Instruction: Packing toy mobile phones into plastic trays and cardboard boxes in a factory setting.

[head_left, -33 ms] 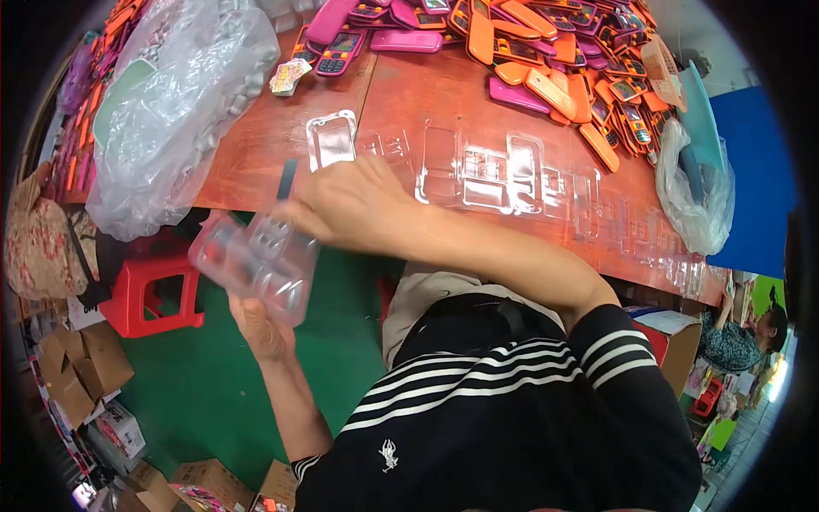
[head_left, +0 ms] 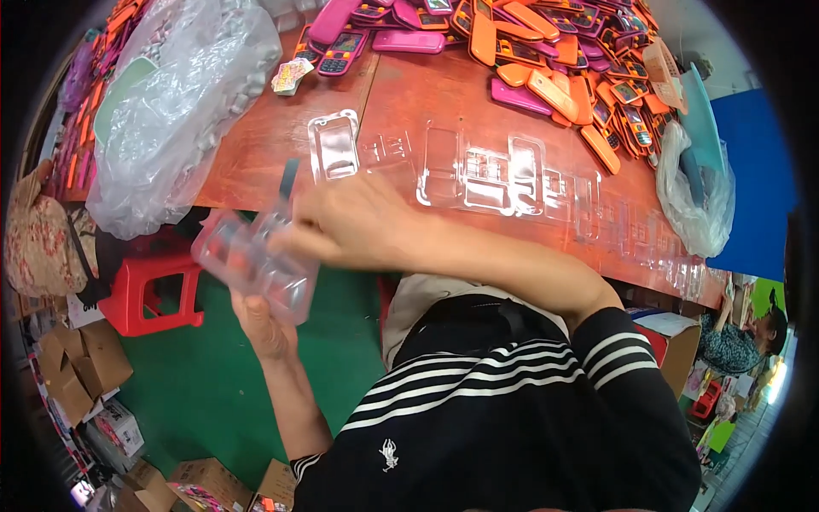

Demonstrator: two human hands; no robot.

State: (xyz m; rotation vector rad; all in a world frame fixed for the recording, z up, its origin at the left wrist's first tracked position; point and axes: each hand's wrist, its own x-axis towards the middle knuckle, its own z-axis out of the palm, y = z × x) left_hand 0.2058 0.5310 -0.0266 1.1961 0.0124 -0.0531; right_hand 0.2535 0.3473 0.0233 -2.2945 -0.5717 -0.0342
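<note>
My left hand grips a stack of clear plastic blister trays from below, just off the near edge of the table. Moulded hollows show in the trays, and part of the stack is smeared by motion. Over its upper right side is my right hand, blurred, its fingertips at or close to the plastic. Whether those fingers hold a tray cannot be made out. On the tabletop beyond my right hand lies a single clear tray. More clear trays run in an overlapping row to the right.
Orange and purple toy phones lie heaped at the back of the red-brown table. A filled clear plastic bag rests at the left. A red stool stands below the bag. Cardboard boxes sit at lower left. Another person is at far right.
My right hand has shifted slightly down, nearer to me, over the tray stack. My left hand and the trays on the table look almost the same.
</note>
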